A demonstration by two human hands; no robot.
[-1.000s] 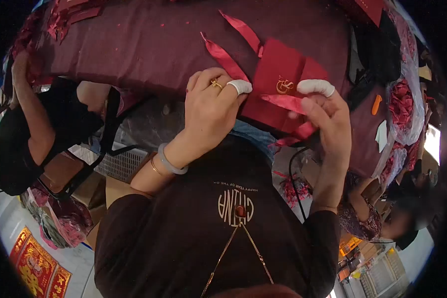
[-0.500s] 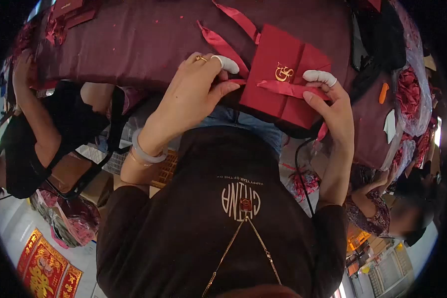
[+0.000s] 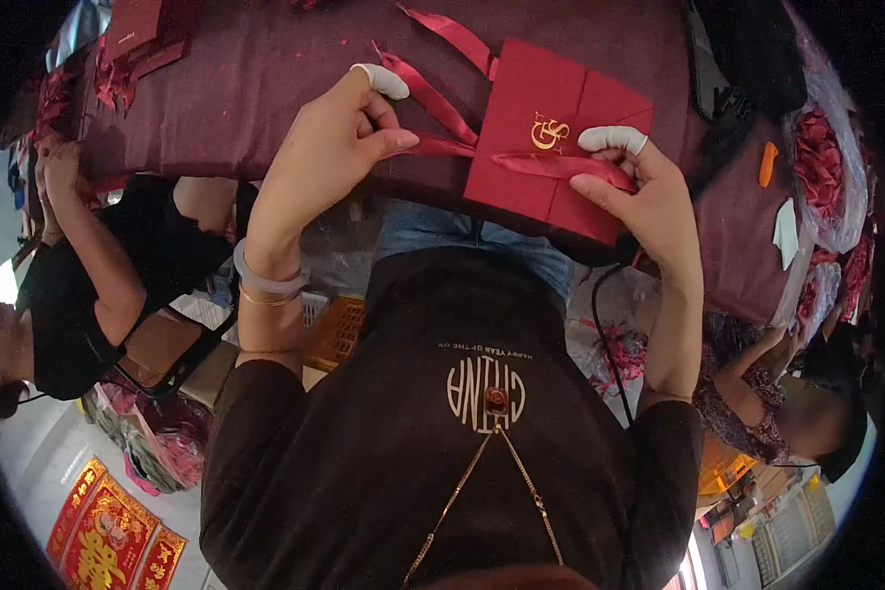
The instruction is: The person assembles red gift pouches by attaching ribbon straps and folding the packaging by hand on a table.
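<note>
Pulling red ribbon taut now, left hand drawn farther outward, fingers pinching; right hand pinching ribbon across red envelope.

Place: a small workshop where gift packaging is assembled by hand.
Work surface: a long table covered with dark red cloth, with small red scraps on it.
Materials: red folders stacked at the far corner, and clear bags of red ribbon pieces at the side.
People: other workers sit close around the same table.
Storage: cardboard boxes and a plastic crate stand under the table.
Floor: red and gold festive posters lie on pale tiles.
</note>
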